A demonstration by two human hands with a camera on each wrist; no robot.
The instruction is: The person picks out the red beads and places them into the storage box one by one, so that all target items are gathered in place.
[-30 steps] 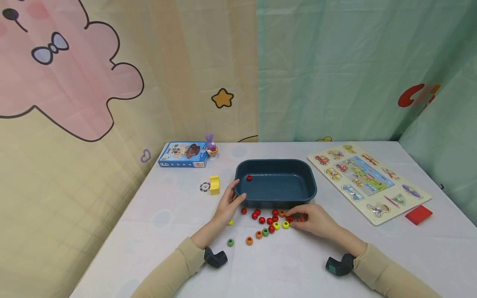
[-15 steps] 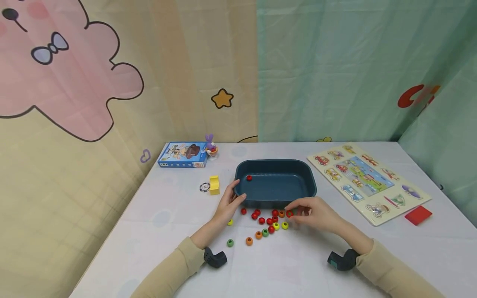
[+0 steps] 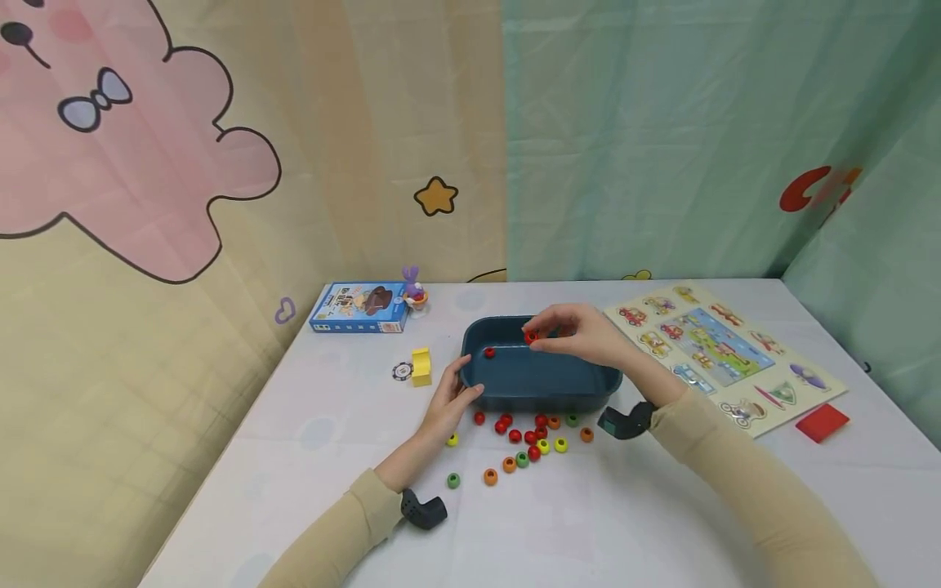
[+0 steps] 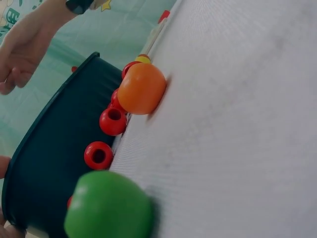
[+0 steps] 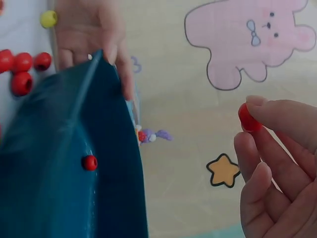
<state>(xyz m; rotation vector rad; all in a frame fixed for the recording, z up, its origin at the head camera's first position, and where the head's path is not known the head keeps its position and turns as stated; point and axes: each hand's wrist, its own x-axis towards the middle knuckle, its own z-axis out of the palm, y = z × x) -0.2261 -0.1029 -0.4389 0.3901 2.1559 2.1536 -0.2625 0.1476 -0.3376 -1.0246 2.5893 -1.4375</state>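
A dark blue rectangular basin (image 3: 547, 384) stands on the table with one red bead (image 3: 489, 353) inside, near its left end. My left hand (image 3: 445, 400) grips the basin's left front corner, thumb over the rim. Above the basin, my right hand (image 3: 581, 333) pinches a red bead (image 5: 249, 118) between thumb and fingertip. In front of the basin lie several loose beads: red ones such as this red bead (image 3: 515, 436), orange ones like the orange bead (image 3: 490, 477), plus green and yellow ones, including a green bead (image 4: 109, 206) close to the left wrist camera.
A wooden picture puzzle board (image 3: 724, 359) lies at the right, with a red square (image 3: 822, 423) by its corner. At the back left are a blue box (image 3: 359, 308) and a purple rabbit figure (image 3: 415, 291). A small yellow chair-shaped toy (image 3: 421, 367) sits beside a round chip (image 3: 402, 371).
My right hand has picked up a red bead from the table and carried it up and leftward over the basin. The left hand has stayed on the basin.
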